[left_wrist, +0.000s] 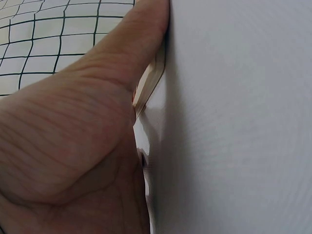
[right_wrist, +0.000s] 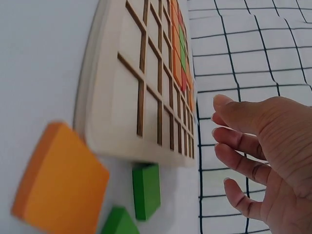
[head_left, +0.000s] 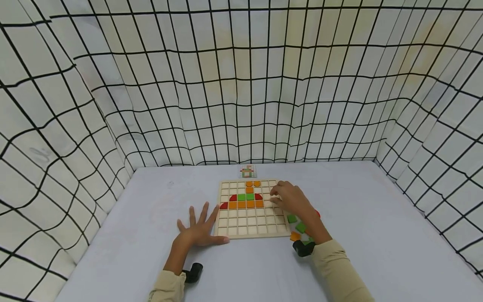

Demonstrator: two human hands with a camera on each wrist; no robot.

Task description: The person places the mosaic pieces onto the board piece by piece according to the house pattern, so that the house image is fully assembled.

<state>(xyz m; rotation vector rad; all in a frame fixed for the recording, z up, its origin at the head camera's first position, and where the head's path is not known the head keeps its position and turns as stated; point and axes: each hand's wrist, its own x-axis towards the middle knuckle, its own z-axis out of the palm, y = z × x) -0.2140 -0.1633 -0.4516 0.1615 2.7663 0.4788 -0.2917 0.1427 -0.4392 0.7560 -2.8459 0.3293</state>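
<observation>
A wooden grid board [head_left: 250, 221] lies on the white table. Orange squares [head_left: 241, 204] form a row on it, with green squares [head_left: 245, 196] and red curved pieces [head_left: 258, 196] around them. Two orange round pieces [head_left: 253, 184] sit near its far edge, above a single orange square. My left hand [head_left: 197, 233] rests with fingers spread at the board's left side, its thumb along the near left corner. Over the board's right edge hovers my right hand [head_left: 293, 200], fingers loosely bent; in the right wrist view nothing shows between the thumb [right_wrist: 239, 113] and fingers.
Loose green pieces [right_wrist: 147, 191] and an orange piece [right_wrist: 63, 180] lie beside the board's near right corner, partly under the right forearm. A small picture card [head_left: 247, 171] lies behind the board. Black netting [head_left: 241, 92] over white walls encloses the table's back and sides.
</observation>
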